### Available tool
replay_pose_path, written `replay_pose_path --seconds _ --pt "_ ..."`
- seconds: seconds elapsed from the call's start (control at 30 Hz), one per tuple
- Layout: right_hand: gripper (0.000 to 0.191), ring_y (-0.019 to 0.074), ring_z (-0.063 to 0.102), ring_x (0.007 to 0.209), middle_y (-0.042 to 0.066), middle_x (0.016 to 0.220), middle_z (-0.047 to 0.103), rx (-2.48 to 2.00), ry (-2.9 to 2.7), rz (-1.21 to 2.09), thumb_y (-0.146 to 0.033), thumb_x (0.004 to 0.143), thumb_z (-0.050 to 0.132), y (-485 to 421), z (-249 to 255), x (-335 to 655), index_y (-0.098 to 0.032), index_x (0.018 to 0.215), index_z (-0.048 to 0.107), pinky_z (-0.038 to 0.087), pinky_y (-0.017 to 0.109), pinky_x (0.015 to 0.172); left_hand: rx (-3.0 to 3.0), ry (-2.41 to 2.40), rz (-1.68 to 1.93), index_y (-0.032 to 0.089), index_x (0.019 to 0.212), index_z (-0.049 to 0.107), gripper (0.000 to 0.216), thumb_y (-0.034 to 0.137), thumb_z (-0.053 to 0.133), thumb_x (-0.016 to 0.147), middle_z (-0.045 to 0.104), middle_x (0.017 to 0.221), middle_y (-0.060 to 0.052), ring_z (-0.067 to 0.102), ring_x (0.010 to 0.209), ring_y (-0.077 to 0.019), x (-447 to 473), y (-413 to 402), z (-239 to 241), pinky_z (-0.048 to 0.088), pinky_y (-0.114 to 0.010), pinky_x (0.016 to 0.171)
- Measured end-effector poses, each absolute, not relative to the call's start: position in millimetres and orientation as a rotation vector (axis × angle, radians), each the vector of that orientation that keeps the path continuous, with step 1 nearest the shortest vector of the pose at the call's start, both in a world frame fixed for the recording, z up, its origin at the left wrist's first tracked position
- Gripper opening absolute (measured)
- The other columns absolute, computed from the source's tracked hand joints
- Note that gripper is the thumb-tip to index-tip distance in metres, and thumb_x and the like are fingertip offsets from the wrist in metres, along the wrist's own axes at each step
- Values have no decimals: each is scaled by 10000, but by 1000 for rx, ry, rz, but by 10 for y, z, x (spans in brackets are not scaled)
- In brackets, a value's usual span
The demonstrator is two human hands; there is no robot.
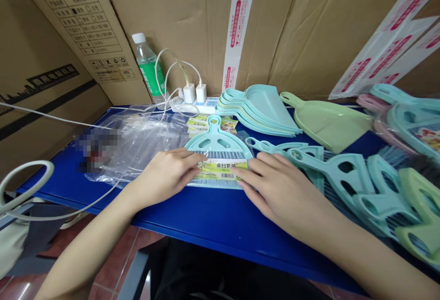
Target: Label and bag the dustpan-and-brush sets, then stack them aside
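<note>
A light-blue dustpan and brush set (215, 140) lies in a clear plastic bag on the blue table, handle pointing away from me. Across its bristles sits a yellow-green printed card label (225, 175); whether it is inside the bag or on top, I cannot tell. My left hand (168, 171) is closed at the left edge of the set, fingertips on the label's left end. At the right edge, my right hand (275, 188) is closed on the set, with fingertips over the label's right end. Both thumbs are partly hidden.
Clear plastic bags (137, 146) spread to the left. Behind are more labels (195, 123), stacked blue dustpans (264, 105), a power strip (209, 105) with chargers, and a bottle (149, 68). Several brushes (340, 171) and a green dustpan (330, 121) lie rightward. Cardboard boxes (192, 20) wall the back.
</note>
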State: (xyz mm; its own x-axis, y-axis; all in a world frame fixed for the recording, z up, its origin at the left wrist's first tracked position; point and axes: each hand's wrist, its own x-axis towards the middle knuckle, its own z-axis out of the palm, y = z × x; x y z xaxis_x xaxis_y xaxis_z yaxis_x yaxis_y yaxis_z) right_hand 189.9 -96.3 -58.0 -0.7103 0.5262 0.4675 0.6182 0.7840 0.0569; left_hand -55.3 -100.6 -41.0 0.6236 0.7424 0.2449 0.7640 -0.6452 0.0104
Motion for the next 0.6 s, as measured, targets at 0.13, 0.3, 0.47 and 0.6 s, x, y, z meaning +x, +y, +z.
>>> replay_pose_path --seconds 0.13,0.3,0.47,0.6 --pt "164 205 534 747 30 745 645 -843 -2548 -263 -115 865 558 -969 -577 1899 -176 907 704 366 333 679 -2776 -1298 -386 192 1151 577 211 194 495 957 710 1027 -54 692 903 -206 -562 -1003 -420 553 -319 732" --pt "217 204 538 770 42 777 662 -867 -2576 -235 -110 877 535 -983 -572 1902 -176 971 719 374 333 685 -2761 -1289 -427 178 1151 568 212 178 477 960 709 1009 -63 690 877 -206 -558 -1004 -423 555 -320 712" --pt "230 205 536 769 45 782 662 -869 -2589 -235 -112 882 527 -980 -582 1907 -178 985 722 376 334 681 -2712 -1274 -432 175 1157 558 210 187 485 960 712 978 -62 689 852 -205 -560 -999 -436 548 -310 694" --pt "257 207 531 769 52 792 664 -853 -2573 -232 -110 879 534 -979 -592 1901 -177 1040 722 372 335 688 -2684 -1271 -399 170 1142 562 199 186 512 950 711 961 -58 685 830 -203 -559 -1002 -442 532 -292 673"
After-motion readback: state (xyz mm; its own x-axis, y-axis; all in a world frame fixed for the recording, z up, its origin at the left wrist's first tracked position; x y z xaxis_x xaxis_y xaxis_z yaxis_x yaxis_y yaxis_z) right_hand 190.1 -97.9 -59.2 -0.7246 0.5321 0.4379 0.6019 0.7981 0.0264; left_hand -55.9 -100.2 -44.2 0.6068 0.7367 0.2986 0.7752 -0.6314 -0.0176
